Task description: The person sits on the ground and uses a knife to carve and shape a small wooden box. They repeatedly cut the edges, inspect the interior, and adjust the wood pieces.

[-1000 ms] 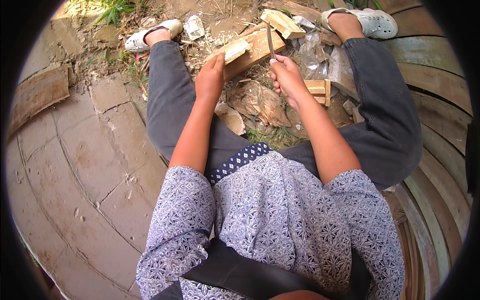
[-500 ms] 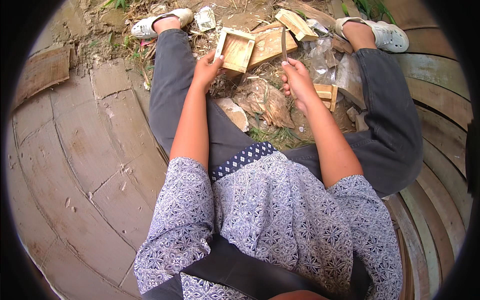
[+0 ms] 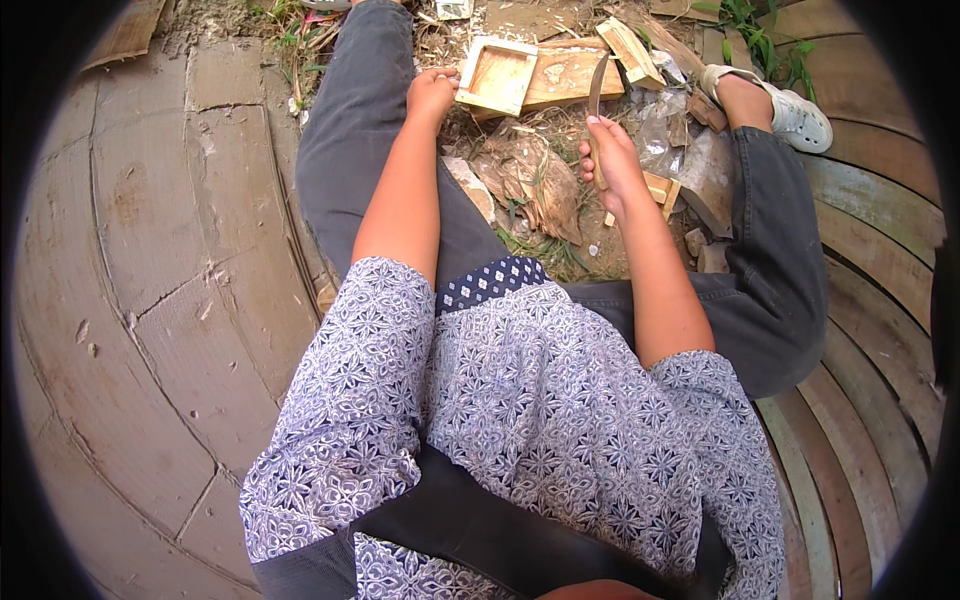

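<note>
My left hand (image 3: 433, 97) has its fingers closed at the left edge of a small square wooden box (image 3: 503, 76), open on top with a raised pale rim. The box lies on or just over the left end of a thick wooden block (image 3: 565, 78). My right hand (image 3: 613, 160) is wrapped round the wooden handle of a knife (image 3: 598, 88). Its curved dark blade points up and away from me, apart from the box. Beneath my right wrist, another small wooden frame piece (image 3: 660, 190) is partly hidden.
Past the knife lies another wooden piece (image 3: 630, 52). Clear plastic (image 3: 657, 135) and stones lie to its right. A rough bark chunk (image 3: 535, 180) sits between my legs. Wood shavings litter the ground. Grey paving (image 3: 150, 270) spreads left; curved wooden slats (image 3: 880, 230) stand right.
The whole view has shifted, and my left shoe is now mostly out of it. The box has turned slightly and moved nearer the wooden block. My right hand keeps the knife.
</note>
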`<act>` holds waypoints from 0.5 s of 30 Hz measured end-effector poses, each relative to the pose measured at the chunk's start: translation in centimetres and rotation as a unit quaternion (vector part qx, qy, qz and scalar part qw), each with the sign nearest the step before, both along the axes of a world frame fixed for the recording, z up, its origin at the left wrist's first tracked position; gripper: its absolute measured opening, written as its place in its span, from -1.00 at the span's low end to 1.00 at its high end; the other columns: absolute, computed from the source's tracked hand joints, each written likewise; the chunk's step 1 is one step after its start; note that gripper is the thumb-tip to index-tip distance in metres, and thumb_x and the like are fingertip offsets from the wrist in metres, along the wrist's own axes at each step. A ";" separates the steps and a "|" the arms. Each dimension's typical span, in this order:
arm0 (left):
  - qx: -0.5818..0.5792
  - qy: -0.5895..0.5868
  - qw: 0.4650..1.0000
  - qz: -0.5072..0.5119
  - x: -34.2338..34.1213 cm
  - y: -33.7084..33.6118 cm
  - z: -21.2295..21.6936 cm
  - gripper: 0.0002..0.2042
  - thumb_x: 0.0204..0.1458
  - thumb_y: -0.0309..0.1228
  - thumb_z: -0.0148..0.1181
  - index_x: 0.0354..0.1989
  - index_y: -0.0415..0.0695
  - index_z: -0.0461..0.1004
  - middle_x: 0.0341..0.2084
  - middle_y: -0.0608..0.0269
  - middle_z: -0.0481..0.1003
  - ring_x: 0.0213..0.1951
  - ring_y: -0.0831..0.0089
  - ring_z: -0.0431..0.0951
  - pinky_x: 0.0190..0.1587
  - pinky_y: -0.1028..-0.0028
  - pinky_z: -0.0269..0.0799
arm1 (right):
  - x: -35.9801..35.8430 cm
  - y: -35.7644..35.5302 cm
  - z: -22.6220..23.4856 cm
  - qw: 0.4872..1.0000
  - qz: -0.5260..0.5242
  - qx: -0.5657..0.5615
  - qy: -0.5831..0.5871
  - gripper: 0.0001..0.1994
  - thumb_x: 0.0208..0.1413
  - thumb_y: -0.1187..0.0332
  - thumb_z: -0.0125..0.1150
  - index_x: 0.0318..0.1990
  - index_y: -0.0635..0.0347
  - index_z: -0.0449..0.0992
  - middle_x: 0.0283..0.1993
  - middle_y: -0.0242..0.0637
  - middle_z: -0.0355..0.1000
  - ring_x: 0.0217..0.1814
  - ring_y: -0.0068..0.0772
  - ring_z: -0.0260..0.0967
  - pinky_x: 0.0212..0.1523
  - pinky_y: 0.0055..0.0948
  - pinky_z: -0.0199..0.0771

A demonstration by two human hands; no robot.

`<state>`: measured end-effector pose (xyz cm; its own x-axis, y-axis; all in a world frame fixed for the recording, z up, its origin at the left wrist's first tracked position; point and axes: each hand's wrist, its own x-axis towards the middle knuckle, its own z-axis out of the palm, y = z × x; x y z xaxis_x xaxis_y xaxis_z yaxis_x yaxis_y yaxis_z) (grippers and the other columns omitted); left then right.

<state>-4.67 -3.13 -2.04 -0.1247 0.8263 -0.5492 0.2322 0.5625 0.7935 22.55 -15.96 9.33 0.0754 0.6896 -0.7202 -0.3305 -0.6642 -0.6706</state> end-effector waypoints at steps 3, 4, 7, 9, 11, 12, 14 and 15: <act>-0.041 -0.004 0.998 -0.044 1.2 -0.5 1.6 -0.65 0.33 -0.42 -0.17 0.16 -0.21 0.46 -0.24 0.24 0.61 -0.32 0.53 0.56 -0.25 0.47 0.51 | 0.3 0.1 -0.2 1.000 0.008 0.000 -0.002 -0.67 0.36 0.13 0.10 0.12 0.09 0.32 -0.41 -0.40 0.42 -0.58 -0.66 0.19 -0.59 -0.59 0.21; -0.026 0.003 0.999 -0.045 0.4 -0.7 0.9 -0.68 0.32 -0.40 -0.09 0.15 -0.22 0.47 -0.26 0.26 0.61 -0.34 0.54 0.55 -0.27 0.47 0.52 | -0.1 0.1 -0.2 1.000 0.015 0.007 0.006 -0.68 0.36 0.12 0.10 0.10 0.09 0.33 -0.39 -0.37 0.45 -0.59 -0.65 0.20 -0.60 -0.59 0.21; 0.039 0.068 0.993 -0.084 -0.1 -0.9 -0.7 -0.68 0.28 -0.33 0.11 0.11 -0.23 0.50 -0.29 0.29 0.61 -0.32 0.55 0.57 -0.27 0.49 0.54 | -0.1 0.2 -0.3 1.000 0.013 0.009 0.012 -0.71 0.37 0.12 0.09 0.05 0.09 0.33 -0.37 -0.33 0.49 -0.59 -0.65 0.21 -0.60 -0.60 0.23; 0.029 0.070 0.992 -0.105 0.2 -0.8 -1.0 -0.66 0.21 -0.29 0.24 0.06 -0.24 0.52 -0.28 0.29 0.60 -0.31 0.54 0.59 -0.27 0.49 0.57 | -0.1 0.3 -0.4 1.000 0.008 0.003 0.006 -0.69 0.37 0.12 0.08 0.11 0.08 0.34 -0.36 -0.34 0.48 -0.59 -0.65 0.21 -0.61 -0.61 0.23; 0.020 0.064 0.992 -0.106 0.5 -0.8 -0.8 -0.63 0.16 -0.27 0.34 0.03 -0.26 0.53 -0.28 0.28 0.60 -0.30 0.53 0.61 -0.27 0.49 0.60 | -0.1 0.4 -0.4 1.000 0.004 -0.008 -0.002 -0.62 0.39 0.12 0.06 0.24 0.06 0.36 -0.35 -0.38 0.44 -0.59 -0.67 0.20 -0.61 -0.63 0.22; 0.016 0.056 0.994 -0.097 0.8 -1.0 -0.8 -0.63 0.13 -0.27 0.37 0.01 -0.26 0.54 -0.28 0.27 0.60 -0.30 0.53 0.61 -0.26 0.48 0.61 | 0.0 0.4 -0.5 1.000 0.007 -0.003 0.000 -0.66 0.38 0.12 0.07 0.16 0.07 0.35 -0.36 -0.37 0.45 -0.59 -0.66 0.20 -0.61 -0.62 0.22; 0.011 0.042 0.995 -0.087 0.9 -1.2 -0.5 -0.63 0.11 -0.29 0.40 -0.01 -0.26 0.54 -0.28 0.25 0.60 -0.30 0.52 0.62 -0.26 0.48 0.63 | -0.1 0.2 -0.7 1.000 0.014 0.006 0.004 -0.72 0.37 0.12 0.08 0.02 0.10 0.34 -0.37 -0.34 0.48 -0.59 -0.65 0.21 -0.61 -0.60 0.24; 0.011 0.035 0.996 -0.086 0.9 -1.3 -0.4 -0.64 0.11 -0.30 0.40 -0.02 -0.26 0.54 -0.28 0.24 0.60 -0.31 0.52 0.62 -0.25 0.47 0.64 | -0.1 0.2 -0.8 1.000 0.016 0.001 0.002 -0.72 0.37 0.12 0.08 0.02 0.10 0.34 -0.37 -0.35 0.48 -0.59 -0.65 0.21 -0.60 -0.60 0.24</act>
